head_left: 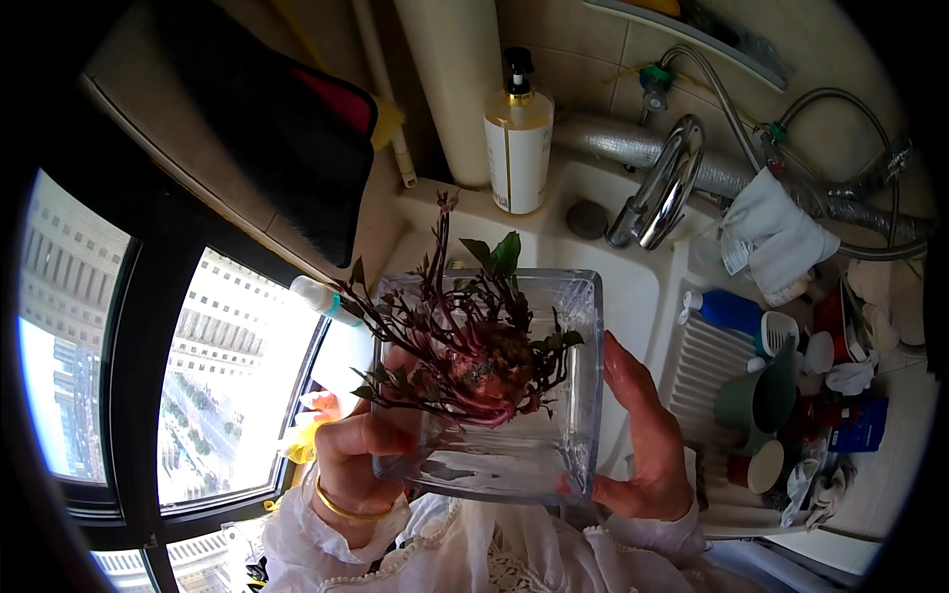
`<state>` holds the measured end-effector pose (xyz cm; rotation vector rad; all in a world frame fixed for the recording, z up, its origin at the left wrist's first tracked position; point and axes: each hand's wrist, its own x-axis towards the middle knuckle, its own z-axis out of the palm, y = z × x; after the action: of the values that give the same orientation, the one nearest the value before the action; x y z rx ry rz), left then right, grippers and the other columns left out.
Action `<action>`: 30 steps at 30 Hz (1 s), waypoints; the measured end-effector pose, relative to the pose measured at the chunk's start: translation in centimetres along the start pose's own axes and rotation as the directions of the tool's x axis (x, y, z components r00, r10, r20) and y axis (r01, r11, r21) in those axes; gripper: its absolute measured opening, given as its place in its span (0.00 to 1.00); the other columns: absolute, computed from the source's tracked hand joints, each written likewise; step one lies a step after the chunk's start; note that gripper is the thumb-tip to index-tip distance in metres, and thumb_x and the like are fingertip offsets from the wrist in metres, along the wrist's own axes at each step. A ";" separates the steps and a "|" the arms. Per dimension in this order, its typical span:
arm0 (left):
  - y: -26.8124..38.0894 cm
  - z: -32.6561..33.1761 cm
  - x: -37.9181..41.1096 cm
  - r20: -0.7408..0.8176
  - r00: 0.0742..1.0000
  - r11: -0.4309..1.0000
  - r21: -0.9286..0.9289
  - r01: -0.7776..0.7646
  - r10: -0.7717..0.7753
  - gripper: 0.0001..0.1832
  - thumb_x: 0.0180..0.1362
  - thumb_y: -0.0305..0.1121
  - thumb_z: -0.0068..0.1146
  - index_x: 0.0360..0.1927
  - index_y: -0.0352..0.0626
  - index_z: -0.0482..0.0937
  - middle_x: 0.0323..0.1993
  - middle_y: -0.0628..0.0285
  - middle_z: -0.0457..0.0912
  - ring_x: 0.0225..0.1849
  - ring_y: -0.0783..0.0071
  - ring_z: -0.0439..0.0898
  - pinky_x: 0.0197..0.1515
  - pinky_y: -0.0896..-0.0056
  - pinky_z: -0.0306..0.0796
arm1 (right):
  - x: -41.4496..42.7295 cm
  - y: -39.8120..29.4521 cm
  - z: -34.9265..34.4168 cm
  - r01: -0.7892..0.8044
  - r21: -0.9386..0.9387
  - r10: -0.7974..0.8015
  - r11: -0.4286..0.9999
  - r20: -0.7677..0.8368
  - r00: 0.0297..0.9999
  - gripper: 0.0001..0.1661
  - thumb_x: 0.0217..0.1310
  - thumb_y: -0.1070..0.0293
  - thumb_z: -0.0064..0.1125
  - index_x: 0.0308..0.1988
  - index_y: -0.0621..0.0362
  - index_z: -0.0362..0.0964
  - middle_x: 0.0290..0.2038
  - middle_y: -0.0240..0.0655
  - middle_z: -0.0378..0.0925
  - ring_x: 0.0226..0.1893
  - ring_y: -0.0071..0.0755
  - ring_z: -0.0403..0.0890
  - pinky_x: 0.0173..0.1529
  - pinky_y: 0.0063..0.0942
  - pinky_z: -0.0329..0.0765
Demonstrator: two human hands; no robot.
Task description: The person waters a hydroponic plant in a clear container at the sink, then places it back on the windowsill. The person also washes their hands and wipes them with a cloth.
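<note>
A square clear glass container [511,474] is held over the sink between both hands. Inside it sits a sprouting sweet potato [489,370], reddish and rough, with purple stems and small green leaves spreading past the rim on the left and top. My left hand [363,445], with a gold bangle at the wrist, grips the left side, its thumb on the near wall; some fingers are seen only through the glass. My right hand [652,445] supports the right side, a finger at the near corner.
Below is a white sink basin [623,296] with a chrome faucet [667,185]. A pump bottle [519,141] stands on its back ledge. On the right ribbed drainboard [700,363] are a blue bottle [730,315], a green scoop-like vessel [756,393] and a white cloth [778,230]. Windows [222,385] are at left.
</note>
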<state>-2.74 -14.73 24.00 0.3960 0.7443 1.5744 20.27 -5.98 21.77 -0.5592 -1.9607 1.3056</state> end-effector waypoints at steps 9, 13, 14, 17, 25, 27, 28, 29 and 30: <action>-0.4 1.1 0.4 0.078 0.996 0.999 -0.003 -0.045 0.045 0.12 0.46 0.25 0.46 0.33 0.28 0.74 0.44 0.35 0.75 0.55 0.42 0.72 0.60 0.36 0.64 | -1.0 -0.4 -0.5 -0.051 -0.062 0.044 0.997 -0.108 0.993 0.61 0.40 0.58 0.75 0.67 0.66 0.46 0.64 0.50 0.61 0.68 0.44 0.56 0.70 0.42 0.41; -0.6 1.3 0.4 0.104 0.993 0.999 0.000 -0.053 0.053 0.09 0.47 0.23 0.49 0.32 0.29 0.74 0.45 0.34 0.74 0.56 0.40 0.70 0.59 0.33 0.64 | -1.3 -0.3 -0.7 -0.023 -0.052 0.016 0.998 -0.129 0.992 0.61 0.41 0.58 0.75 0.67 0.67 0.46 0.63 0.52 0.61 0.68 0.44 0.57 0.70 0.42 0.42; -0.7 1.3 0.4 0.109 0.992 0.998 0.003 -0.057 0.057 0.08 0.48 0.22 0.50 0.32 0.30 0.74 0.45 0.34 0.74 0.57 0.40 0.69 0.59 0.33 0.63 | -1.4 -0.2 -0.7 -0.019 -0.046 0.012 0.999 -0.133 0.991 0.61 0.41 0.59 0.75 0.67 0.68 0.46 0.64 0.52 0.61 0.68 0.44 0.57 0.70 0.42 0.42; -0.7 1.4 0.5 0.130 0.989 0.998 0.001 -0.066 0.066 0.06 0.49 0.21 0.52 0.31 0.31 0.74 0.46 0.34 0.74 0.58 0.39 0.68 0.59 0.31 0.63 | -1.7 -0.4 -0.9 -0.040 -0.031 0.035 0.999 -0.138 0.990 0.61 0.40 0.60 0.75 0.67 0.68 0.46 0.64 0.52 0.60 0.68 0.44 0.57 0.71 0.42 0.41; -0.5 1.0 0.2 0.236 0.964 0.989 0.041 -0.139 0.126 0.05 0.51 0.18 0.57 0.31 0.33 0.74 0.51 0.34 0.71 0.63 0.35 0.62 0.59 0.25 0.61 | -2.0 -0.2 -0.6 0.000 0.063 0.011 0.998 -0.167 0.986 0.61 0.38 0.66 0.76 0.67 0.67 0.46 0.67 0.50 0.55 0.67 0.48 0.58 0.71 0.45 0.44; -0.3 1.5 0.3 0.302 0.945 0.983 0.084 -0.162 0.129 0.06 0.50 0.18 0.55 0.34 0.32 0.75 0.57 0.36 0.68 0.64 0.35 0.61 0.60 0.26 0.60 | -2.0 0.0 -0.5 0.036 0.087 -0.019 0.996 -0.182 0.983 0.62 0.37 0.67 0.77 0.67 0.67 0.46 0.67 0.49 0.53 0.67 0.50 0.58 0.70 0.46 0.48; -0.2 1.8 0.5 0.267 0.960 0.992 0.070 -0.106 0.084 0.08 0.49 0.19 0.52 0.35 0.31 0.75 0.58 0.37 0.66 0.64 0.36 0.62 0.61 0.27 0.59 | -2.0 0.1 -0.5 0.043 0.085 -0.027 0.995 -0.187 0.982 0.62 0.37 0.67 0.77 0.67 0.67 0.46 0.67 0.49 0.52 0.67 0.51 0.58 0.70 0.47 0.50; -0.1 2.0 0.6 0.231 0.972 0.997 0.052 -0.050 0.037 0.10 0.48 0.19 0.50 0.36 0.31 0.76 0.60 0.38 0.65 0.64 0.37 0.62 0.62 0.29 0.59 | -2.0 0.1 -0.5 0.051 0.083 -0.034 0.995 -0.191 0.981 0.62 0.36 0.68 0.77 0.67 0.67 0.46 0.68 0.49 0.51 0.66 0.51 0.58 0.70 0.47 0.52; 0.1 2.2 0.6 0.130 0.989 0.998 -0.012 0.068 -0.066 0.13 0.46 0.21 0.48 0.37 0.30 0.76 0.61 0.39 0.64 0.64 0.38 0.62 0.62 0.31 0.60 | -2.0 0.0 -0.6 0.046 0.078 -0.031 0.996 -0.186 0.982 0.62 0.36 0.68 0.77 0.67 0.67 0.46 0.67 0.49 0.53 0.66 0.51 0.59 0.69 0.47 0.54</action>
<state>-1.45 -13.65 25.58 0.4525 0.6378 1.4759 22.05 -6.95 21.32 -0.5785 -1.7508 1.2575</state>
